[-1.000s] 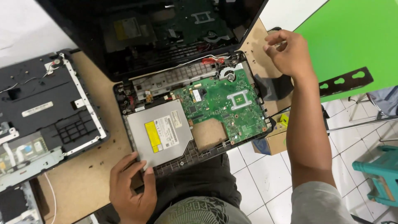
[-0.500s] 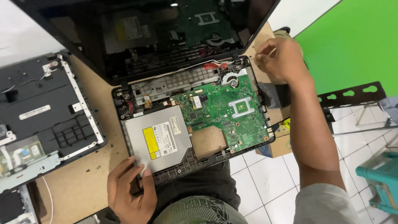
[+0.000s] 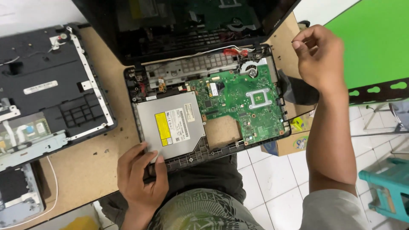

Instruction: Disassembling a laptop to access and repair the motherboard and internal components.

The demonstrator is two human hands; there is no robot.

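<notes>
Opened laptop base [image 3: 204,115] crowded on three sides. Far edge blocked by tilted screen lid [image 3: 187,25]. Left side hemmed by detached palmrest cover [image 3: 47,98], narrow strip of bare wooden bench [image 3: 121,123] left between. Near left corner taken by left hand [image 3: 138,179], resting at optical drive [image 3: 170,123]. Right edge partly walled by right hand [image 3: 319,57] and forearm. Straight down over green board [image 3: 243,102] left open.

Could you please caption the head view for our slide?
Left hand steadies an opened laptop base; right hand hovers beside its hinge.
</notes>
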